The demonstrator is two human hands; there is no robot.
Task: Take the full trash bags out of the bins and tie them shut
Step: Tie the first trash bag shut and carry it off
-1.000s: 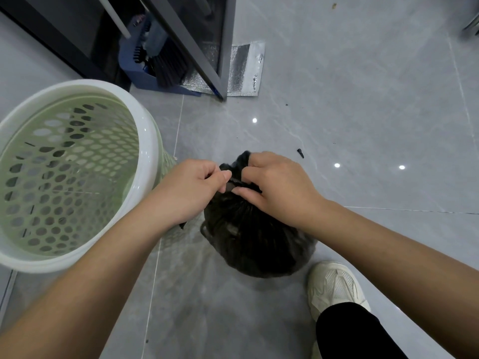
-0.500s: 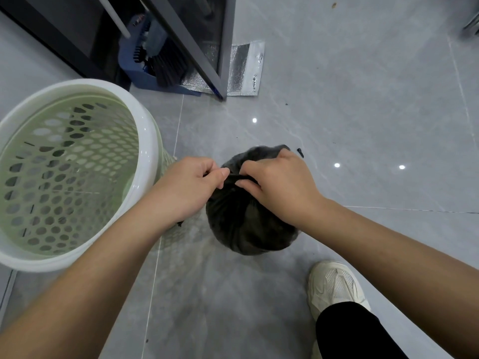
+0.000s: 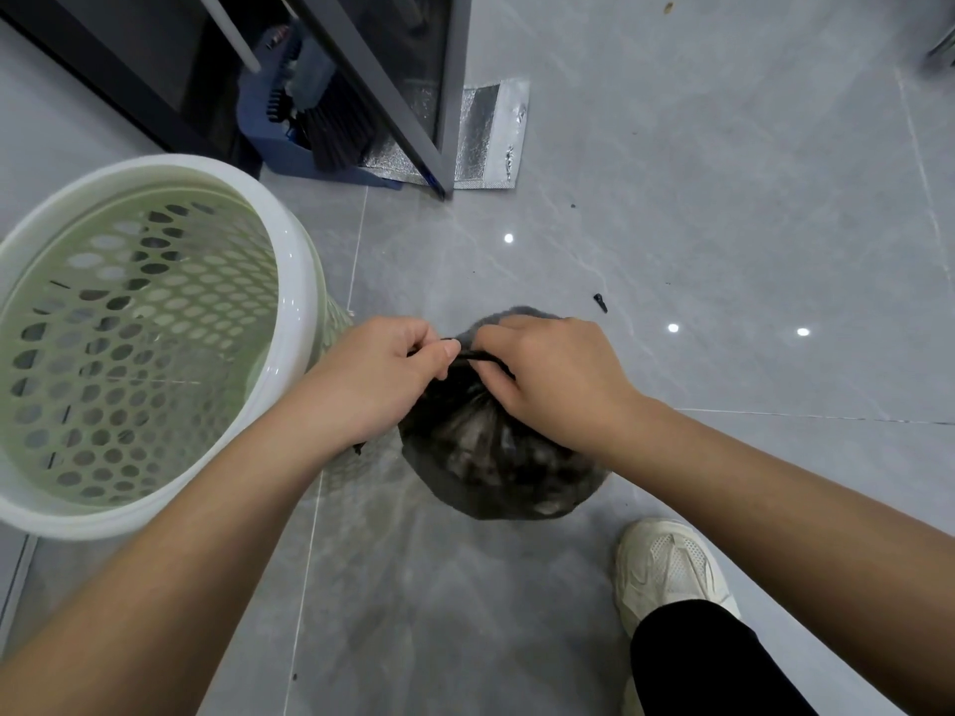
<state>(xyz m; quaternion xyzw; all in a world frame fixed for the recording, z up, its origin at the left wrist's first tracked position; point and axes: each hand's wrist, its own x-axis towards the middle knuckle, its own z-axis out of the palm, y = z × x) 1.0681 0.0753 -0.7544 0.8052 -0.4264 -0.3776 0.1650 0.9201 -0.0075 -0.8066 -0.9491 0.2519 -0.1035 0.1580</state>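
Note:
A full black trash bag [image 3: 491,457] sits bulging on the grey tiled floor, out of the bin. My left hand [image 3: 382,374] pinches one twisted strand of the bag's neck from the left. My right hand [image 3: 548,374] grips the other strand from the right, directly over the bag's top. The strand is stretched taut between my fingertips. The pale green perforated bin [image 3: 289,281] with a white rim stands to the left, with no bag inside it.
My cream sneaker [image 3: 666,565] and black trouser leg are at the lower right, close to the bag. A blue dustpan and black brush [image 3: 330,126] lean behind a dark door frame at the top. A silver foil pouch [image 3: 491,142] lies beside it. A small black scrap [image 3: 599,302] lies on the tiles.
Loose plastic that stuck up between my hands a second ago is pulled down. The neck is drawn into a tight strand. Both hands have stayed close together over the bag.

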